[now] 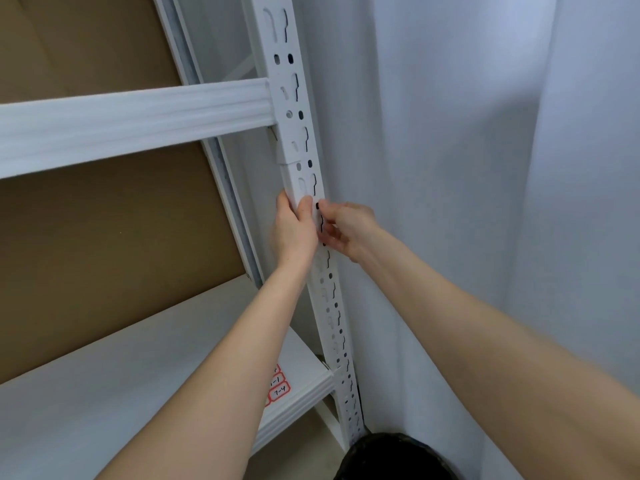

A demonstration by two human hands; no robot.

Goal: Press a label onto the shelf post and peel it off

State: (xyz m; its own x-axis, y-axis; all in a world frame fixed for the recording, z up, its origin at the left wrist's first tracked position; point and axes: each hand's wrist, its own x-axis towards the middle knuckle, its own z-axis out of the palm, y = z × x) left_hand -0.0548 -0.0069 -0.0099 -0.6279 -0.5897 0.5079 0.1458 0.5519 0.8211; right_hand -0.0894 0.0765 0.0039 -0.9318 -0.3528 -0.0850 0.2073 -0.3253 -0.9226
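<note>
Two bare forearms, no sleeves, no rings, no watch

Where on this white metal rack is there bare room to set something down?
The white lower shelf board shows bare surface between the brown cardboard backing and its front rail, left of the red-edged stickers. It is crowded at the white slotted upright post, which the left hand and right hand both grip.

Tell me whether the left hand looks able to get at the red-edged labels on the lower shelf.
Probably yes. The left hand grips the white upright post, and the labels lie below it on the lower shelf, with nothing visible between them.
</note>
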